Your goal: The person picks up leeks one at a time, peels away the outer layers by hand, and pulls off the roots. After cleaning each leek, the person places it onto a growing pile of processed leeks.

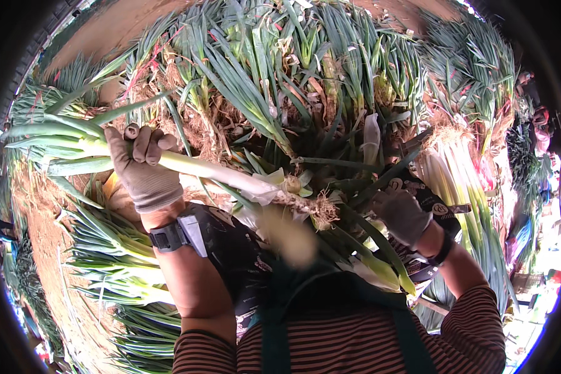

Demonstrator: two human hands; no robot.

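Note:
My left hand [144, 168], in a beige-grey work glove, is closed around a large green onion [215, 171]. Its green leaves fan out past the hand to the left. The pale stalk slants down to the right, ending in a shaggy root tuft [324, 210] with torn, papery skin near it. My right hand [402, 217], gloved too, rests by my right knee with its fingers curled in. Whatever those fingers may hold is hidden. Loose green leaves [371, 243] lie between my legs, just left of the right hand.
Bundled green onions [249, 68] are heaped in front of me. A stack of pale-stalked onions [458, 171] lies at my right, and more leafy ones [121, 255] lie on the brown soil [47, 234] at my left. A tan blur [290, 240] covers part of the centre.

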